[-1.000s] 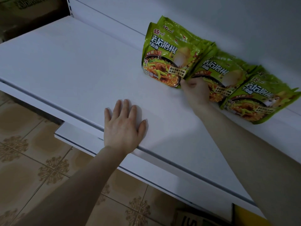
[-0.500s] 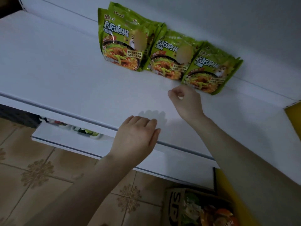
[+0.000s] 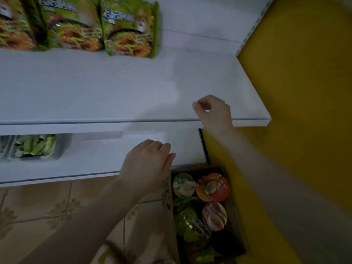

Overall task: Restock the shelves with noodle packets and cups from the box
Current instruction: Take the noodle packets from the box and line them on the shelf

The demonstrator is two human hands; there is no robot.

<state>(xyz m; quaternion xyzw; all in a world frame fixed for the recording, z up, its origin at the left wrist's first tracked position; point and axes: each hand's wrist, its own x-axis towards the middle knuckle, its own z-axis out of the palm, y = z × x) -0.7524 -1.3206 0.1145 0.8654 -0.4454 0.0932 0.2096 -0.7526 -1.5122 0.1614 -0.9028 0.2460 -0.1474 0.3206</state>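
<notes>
Both your hands hold nothing: your left hand (image 3: 146, 164) is loosely curled, your right hand (image 3: 213, 111) curled tighter, both drawn back from the white shelf (image 3: 95, 88). The cardboard box (image 3: 168, 189) now shows below, holding noodle cups (image 3: 213, 187); green noodle packets (image 3: 131, 29) stand at the shelf's back.

— What was carried by the upper white shelf (image 3: 114, 88)?
— Three green noodle packets (image 3: 131, 33) were set in a row at its back left, their edges overlapping.
— And below?
— A lower white shelf (image 3: 106, 159) was seen, on which a pale tray (image 3: 59, 149) of blurred green packs was placed at the left.
— Was anything stood on the patterned tile floor (image 3: 47, 210)?
— A cardboard box (image 3: 168, 189) was stood there, just beside the lower shelf's right front corner.
</notes>
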